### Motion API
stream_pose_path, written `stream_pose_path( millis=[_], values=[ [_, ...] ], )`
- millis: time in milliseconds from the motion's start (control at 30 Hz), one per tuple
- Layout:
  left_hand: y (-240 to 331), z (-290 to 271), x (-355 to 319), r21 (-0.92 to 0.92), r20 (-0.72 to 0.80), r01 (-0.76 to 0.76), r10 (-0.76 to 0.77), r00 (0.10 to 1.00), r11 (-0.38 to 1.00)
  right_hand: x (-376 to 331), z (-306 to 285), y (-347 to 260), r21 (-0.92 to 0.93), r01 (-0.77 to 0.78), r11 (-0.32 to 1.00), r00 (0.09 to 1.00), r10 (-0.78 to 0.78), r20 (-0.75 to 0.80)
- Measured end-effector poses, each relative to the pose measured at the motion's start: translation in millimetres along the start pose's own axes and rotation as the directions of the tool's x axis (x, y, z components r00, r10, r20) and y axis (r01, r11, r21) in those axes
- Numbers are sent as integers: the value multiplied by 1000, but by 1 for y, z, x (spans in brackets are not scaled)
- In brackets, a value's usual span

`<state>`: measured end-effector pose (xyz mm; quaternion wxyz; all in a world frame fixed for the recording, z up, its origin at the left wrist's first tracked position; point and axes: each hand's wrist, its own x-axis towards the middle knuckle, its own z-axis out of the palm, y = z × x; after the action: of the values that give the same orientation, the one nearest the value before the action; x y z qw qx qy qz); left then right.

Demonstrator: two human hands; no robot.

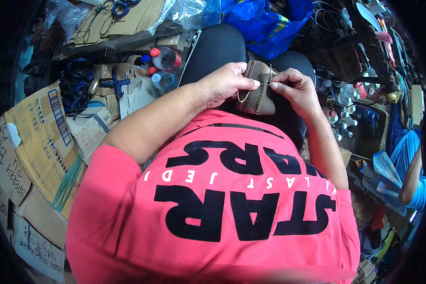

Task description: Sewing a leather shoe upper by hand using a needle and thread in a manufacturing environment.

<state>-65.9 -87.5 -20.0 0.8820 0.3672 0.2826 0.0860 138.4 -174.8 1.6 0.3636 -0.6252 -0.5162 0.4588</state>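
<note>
Here, the left grip (222, 87) is closed on a brown shoe piece (260, 102), pinching its near-left side with the thumb laid flat on top beside a stitched seam. The right grip (296, 90) meets the same piece from the other side, its thumb and forefinger drawn close at the seam; whether they pinch the thread there is too small to tell. A pale thread (243, 100) loops out just below the left thumb. The shoe piece sits between both grips, above the person's lap, with dark trousers (220, 45) beneath and beyond it. Toward the body from the grips spreads a pink shirt (109, 199) with dark lettering. Left of the left grip stand a red-capped clear bottle (167, 59) and, just beside it, another clear bottle (163, 79). Straight beyond the grips rests a blue bag (265, 31). Right of the right grip is a cluster of small bottles (345, 106), many white-capped. Farther out to the left lie a cardboard box (42, 137) and, ahead on that side, flat brown cardboard (137, 19) with blue-handled scissors (120, 8). Well off to the right, a blue sleeve (404, 146) shows another person.
</note>
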Motion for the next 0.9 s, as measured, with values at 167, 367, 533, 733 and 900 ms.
stream_pose_path(
  millis=[167, 367, 533, 733, 900],
  values=[
    [-1, -2, -2, -107, 87, -30, 40, 995, 994, -2, -3, 7, 62, 45, 997, 999, -45, 7],
    [-1, -4, -3, -229, 162, -12, 51, 986, 973, 6, -8, 9, 151, 65, 986, 989, -84, 123],
    [1, 1, 0, -15, 96, -38, 39, 995, 999, 5, 12, 11, 31, 31, 999, 997, -29, -68],
    [35, -4, -15, 616, 7, 208, -269, 963, 760, -10, 6, 1, -326, 234, 916, 960, -270, -71],
    [54, -31, -41, 926, 20, -150, 352, 936, 347, -23, -9, 13, -537, 325, 779, 921, -389, -7]
  ],
)
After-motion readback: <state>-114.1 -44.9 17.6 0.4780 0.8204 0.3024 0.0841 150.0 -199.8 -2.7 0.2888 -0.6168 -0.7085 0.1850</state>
